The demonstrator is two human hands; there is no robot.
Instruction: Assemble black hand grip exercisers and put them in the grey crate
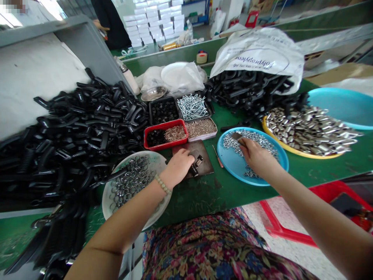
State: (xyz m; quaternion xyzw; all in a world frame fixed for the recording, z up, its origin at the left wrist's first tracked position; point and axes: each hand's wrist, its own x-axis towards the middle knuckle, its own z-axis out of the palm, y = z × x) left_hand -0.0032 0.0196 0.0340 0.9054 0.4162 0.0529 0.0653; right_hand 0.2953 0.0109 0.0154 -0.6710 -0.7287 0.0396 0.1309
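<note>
My left hand rests on a dark brown board, gripping a black plastic part with a metal fitting. My right hand is over a blue plate scattered with steel nuts. Its fingertips pinch a small flat dark metal piece. Just left of the board, a pale round plate holds several metal rings. A small orange-handled tool lies between the board and the blue plate.
A big heap of black plastic handles fills the left. A white sack spills more behind trays of screws and parts. Steel sleeves lie on a yellow plate, beside a teal basin. A person stands beyond.
</note>
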